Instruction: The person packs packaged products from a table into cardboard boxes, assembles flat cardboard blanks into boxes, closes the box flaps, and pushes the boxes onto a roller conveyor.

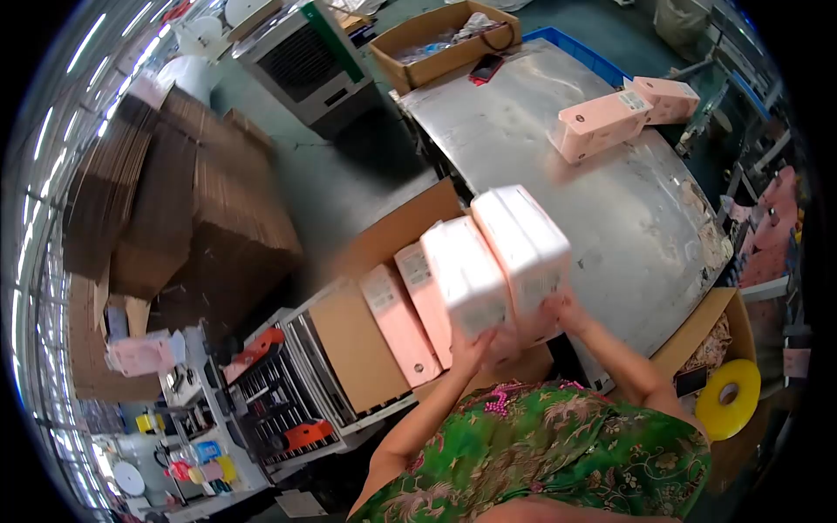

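Two pink-and-white soft packs (521,240), which look like tissue packs, are held side by side in front of me. My left hand (472,349) grips the near lower edge of the left pack (465,270). On the right pack's near lower corner, my right hand (563,314) is closed. Both packs are tilted, white sides up, over the right part of an open cardboard carton (401,225). Inside the carton, to the left, stand more pink packs (398,327). The packs I hold hide that end of the carton.
A metal table (610,218) carries two more pink packs (602,126) and a phone (486,68). Left of the carton runs a roller conveyor (283,392). Flattened cardboard stacks (209,209) stand beyond it. A yellow tape roll (728,399) is at my right.
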`<action>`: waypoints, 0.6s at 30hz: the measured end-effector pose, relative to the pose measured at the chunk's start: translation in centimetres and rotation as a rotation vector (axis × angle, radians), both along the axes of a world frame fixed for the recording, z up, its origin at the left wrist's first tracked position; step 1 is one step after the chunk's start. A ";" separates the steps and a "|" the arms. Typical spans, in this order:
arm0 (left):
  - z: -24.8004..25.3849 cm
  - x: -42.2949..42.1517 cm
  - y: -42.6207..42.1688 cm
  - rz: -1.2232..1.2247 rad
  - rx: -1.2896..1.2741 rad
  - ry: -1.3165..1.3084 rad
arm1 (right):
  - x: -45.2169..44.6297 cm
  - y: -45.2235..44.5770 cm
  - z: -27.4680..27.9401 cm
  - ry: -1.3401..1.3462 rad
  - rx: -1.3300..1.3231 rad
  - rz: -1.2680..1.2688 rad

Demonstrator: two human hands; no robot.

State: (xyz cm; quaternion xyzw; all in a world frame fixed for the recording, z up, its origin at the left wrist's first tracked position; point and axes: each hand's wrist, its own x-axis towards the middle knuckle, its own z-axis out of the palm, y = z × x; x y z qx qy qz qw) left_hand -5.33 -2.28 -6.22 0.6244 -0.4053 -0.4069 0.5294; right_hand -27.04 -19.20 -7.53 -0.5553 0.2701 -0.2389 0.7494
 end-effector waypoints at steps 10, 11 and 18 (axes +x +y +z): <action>-3.8 8.7 -3.0 0.332 0.008 0.190 | 13.5 -0.2 0.2 0.273 0.179 -0.038; -4.4 9.6 -3.1 0.302 0.096 -0.078 | 14.1 -0.3 -1.8 0.397 0.103 -0.046; -4.6 11.7 -4.9 0.120 0.742 -0.868 | 14.6 3.7 -0.2 0.872 -1.027 0.012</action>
